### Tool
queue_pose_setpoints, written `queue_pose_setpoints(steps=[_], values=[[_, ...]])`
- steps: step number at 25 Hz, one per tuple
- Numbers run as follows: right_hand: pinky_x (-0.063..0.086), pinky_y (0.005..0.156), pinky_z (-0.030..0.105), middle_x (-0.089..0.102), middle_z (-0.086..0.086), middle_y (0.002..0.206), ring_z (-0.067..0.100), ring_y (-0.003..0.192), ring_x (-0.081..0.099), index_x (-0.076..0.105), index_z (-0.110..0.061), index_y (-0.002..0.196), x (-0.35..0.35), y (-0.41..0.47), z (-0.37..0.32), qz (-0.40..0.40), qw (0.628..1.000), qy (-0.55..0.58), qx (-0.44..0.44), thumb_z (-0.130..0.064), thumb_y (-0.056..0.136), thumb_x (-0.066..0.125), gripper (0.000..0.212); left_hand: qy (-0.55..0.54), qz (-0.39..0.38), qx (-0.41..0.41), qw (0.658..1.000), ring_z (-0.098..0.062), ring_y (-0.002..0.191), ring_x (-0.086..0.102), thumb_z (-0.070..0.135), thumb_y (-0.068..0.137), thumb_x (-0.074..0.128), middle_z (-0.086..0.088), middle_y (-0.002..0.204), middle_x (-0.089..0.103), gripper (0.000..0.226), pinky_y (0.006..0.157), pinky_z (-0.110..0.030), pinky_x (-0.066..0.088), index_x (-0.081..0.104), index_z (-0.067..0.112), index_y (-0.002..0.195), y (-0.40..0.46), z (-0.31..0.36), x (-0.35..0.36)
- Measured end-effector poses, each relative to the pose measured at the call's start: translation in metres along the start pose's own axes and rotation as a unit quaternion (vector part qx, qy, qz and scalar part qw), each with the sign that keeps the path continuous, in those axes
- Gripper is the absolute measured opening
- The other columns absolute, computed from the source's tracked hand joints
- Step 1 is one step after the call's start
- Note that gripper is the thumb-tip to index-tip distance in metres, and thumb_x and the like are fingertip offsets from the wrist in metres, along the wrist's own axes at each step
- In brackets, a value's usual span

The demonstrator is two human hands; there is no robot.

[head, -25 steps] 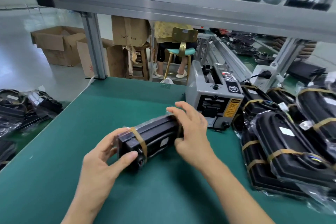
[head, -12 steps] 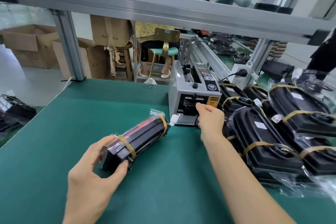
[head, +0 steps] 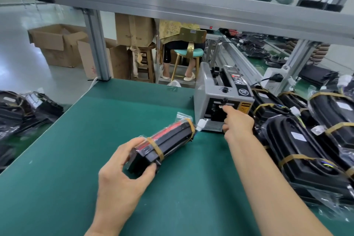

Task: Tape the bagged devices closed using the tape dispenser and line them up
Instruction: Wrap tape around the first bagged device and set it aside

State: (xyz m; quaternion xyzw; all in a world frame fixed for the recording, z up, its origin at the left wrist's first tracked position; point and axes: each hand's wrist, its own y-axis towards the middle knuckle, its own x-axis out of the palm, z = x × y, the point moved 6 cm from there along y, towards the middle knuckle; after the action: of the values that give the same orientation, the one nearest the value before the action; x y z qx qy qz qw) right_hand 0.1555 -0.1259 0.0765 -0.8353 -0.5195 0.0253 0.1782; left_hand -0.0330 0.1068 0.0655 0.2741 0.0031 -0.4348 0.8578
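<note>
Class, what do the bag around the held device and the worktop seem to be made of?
Bag: thin clear plastic film, glossy; it crinkles and glints at its loose end. Worktop: probably a green rubber or vinyl mat, matte; flat, even colour, no shine.

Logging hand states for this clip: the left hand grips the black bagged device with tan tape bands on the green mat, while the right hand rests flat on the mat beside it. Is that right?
Not quite. The right hand is not on the green mat; it reaches to the front slot of the grey tape dispenser, as the head view shows. The left hand does grip the black bagged device with tan tape bands on the mat.
</note>
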Motion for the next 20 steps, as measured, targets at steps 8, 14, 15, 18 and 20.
queue_pose_setpoints(steps=[8, 14, 15, 18, 20], values=[[0.027, 0.110, 0.023, 0.048, -0.033, 0.130, -0.015, 0.129, 0.032, 0.076, -0.033, 0.068, 0.029, -0.159, 0.030, -0.415, 0.867, -0.190, -0.200, -0.028, 0.074, 0.079, 0.008, -0.038, 0.002, -0.014, 0.999, -0.006, 0.105, 0.063, 0.001, 0.063, 0.083, 0.014, 0.110, 0.068, 0.059, 0.093, -0.016, 0.044, 0.065, 0.026, 0.114, -0.005, 0.000, 0.006], [0.013, 0.118, 0.044, 0.035, -0.033, 0.139, -0.007, 0.139, 0.020, 0.074, -0.039, 0.070, 0.023, -0.151, 0.033, -0.350, 0.880, -0.228, -0.224, -0.027, 0.079, 0.073, 0.014, -0.039, 0.007, -0.020, 0.999, -0.006, 0.106, 0.062, 0.001, 0.064, 0.083, 0.013, 0.111, 0.068, 0.058, 0.092, -0.013, 0.043, 0.065, 0.027, 0.113, -0.007, 0.006, 0.008], [0.014, 0.118, 0.044, 0.035, -0.036, 0.137, -0.007, 0.139, 0.021, 0.074, -0.039, 0.071, 0.024, -0.152, 0.033, -0.351, 0.880, -0.229, -0.221, -0.027, 0.079, 0.074, 0.014, -0.036, 0.006, -0.017, 0.999, -0.005, 0.106, 0.062, 0.001, 0.064, 0.083, 0.013, 0.110, 0.068, 0.058, 0.092, -0.013, 0.042, 0.065, 0.026, 0.113, -0.007, 0.007, 0.008], [0.017, 0.117, 0.044, 0.036, -0.038, 0.134, -0.006, 0.138, 0.022, 0.074, -0.038, 0.069, 0.025, -0.152, 0.035, -0.354, 0.879, -0.243, -0.208, -0.028, 0.080, 0.074, 0.014, -0.031, 0.002, -0.014, 0.999, -0.007, 0.105, 0.062, 0.002, 0.065, 0.083, 0.011, 0.110, 0.068, 0.056, 0.092, -0.014, 0.043, 0.065, 0.023, 0.114, -0.007, 0.007, 0.008], [0.017, 0.117, 0.044, 0.036, -0.039, 0.133, -0.005, 0.138, 0.022, 0.075, -0.037, 0.069, 0.026, -0.153, 0.035, -0.355, 0.878, -0.246, -0.207, -0.028, 0.079, 0.074, 0.014, -0.031, 0.003, -0.016, 0.999, -0.009, 0.106, 0.062, 0.003, 0.065, 0.083, 0.010, 0.110, 0.068, 0.055, 0.092, -0.015, 0.043, 0.066, 0.022, 0.114, -0.007, 0.006, 0.008]])
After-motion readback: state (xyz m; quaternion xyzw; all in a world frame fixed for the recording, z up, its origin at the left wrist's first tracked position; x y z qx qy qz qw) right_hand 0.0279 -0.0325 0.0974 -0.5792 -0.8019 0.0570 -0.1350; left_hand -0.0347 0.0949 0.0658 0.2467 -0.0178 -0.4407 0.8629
